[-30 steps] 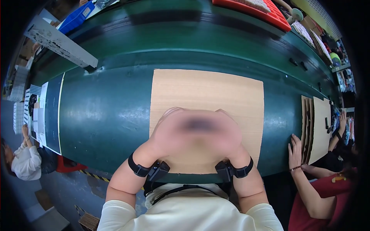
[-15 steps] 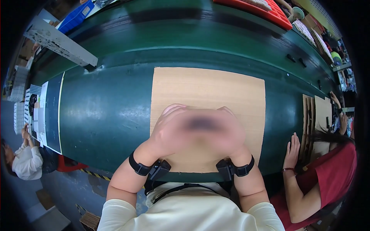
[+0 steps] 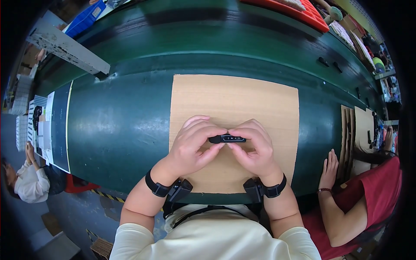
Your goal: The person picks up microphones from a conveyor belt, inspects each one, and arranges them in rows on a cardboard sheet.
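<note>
Above a flat sheet of brown cardboard (image 3: 234,99), a small, long black device (image 3: 234,139) lies level between my two hands. Its left end is rounded, and a row of tiny light marks runs along its face; its exact kind I cannot make out. My left hand (image 3: 193,141) pinches it from the left between thumb and fingers. From the other side, my right hand (image 3: 253,143) grips it the same way, the fingertips of both hands meeting near its middle. Those fingertips cover part of the device. A black strap with a small box is on each wrist.
The cardboard rests on a green tabletop (image 3: 117,125). A grey metal post (image 3: 69,47) rises at the far left. Small black pieces (image 3: 323,62) lie at the far right. A red-sleeved co-worker's hand (image 3: 330,167) rests beside upright cardboard pieces (image 3: 344,138). An orange-red tray (image 3: 299,13) stands at the back.
My hands, blurred before, now show sharply with the black device between them; they hold about the same place. The small black pieces at far right shifted slightly, and the red-sleeved co-worker moved a little.
</note>
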A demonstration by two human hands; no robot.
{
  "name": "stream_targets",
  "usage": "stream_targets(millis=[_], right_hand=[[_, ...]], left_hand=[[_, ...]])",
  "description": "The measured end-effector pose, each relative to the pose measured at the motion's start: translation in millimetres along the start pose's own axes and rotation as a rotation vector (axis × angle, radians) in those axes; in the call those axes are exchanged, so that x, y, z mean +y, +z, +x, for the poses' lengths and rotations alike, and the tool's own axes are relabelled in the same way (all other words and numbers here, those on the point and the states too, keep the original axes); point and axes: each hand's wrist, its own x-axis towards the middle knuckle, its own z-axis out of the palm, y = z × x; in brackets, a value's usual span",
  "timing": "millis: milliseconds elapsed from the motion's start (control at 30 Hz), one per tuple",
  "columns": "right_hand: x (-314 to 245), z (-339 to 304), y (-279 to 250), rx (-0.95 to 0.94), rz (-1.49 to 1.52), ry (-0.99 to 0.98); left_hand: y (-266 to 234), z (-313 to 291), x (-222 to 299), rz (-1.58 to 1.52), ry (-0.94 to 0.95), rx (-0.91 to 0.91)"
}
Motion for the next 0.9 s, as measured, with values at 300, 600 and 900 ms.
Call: stream_targets(millis=[300, 600, 900], right_hand=[[1.1, -1.5, 0.7, -0.006, 0.033, 0.025], [-2.9, -7.4, 5.6, 0.031, 0.338, 0.234], [-0.9, -10.0, 4.0, 0.037, 0.358, 0.217]], left_hand=[[4.1, 4.5, 6.1, -0.061, -0.058, 0.097], [0.6, -1.4, -1.5, -0.041, 0.002, 0.046], [4.5, 1.4, -1.0, -0.007, 0.001, 0.059]])
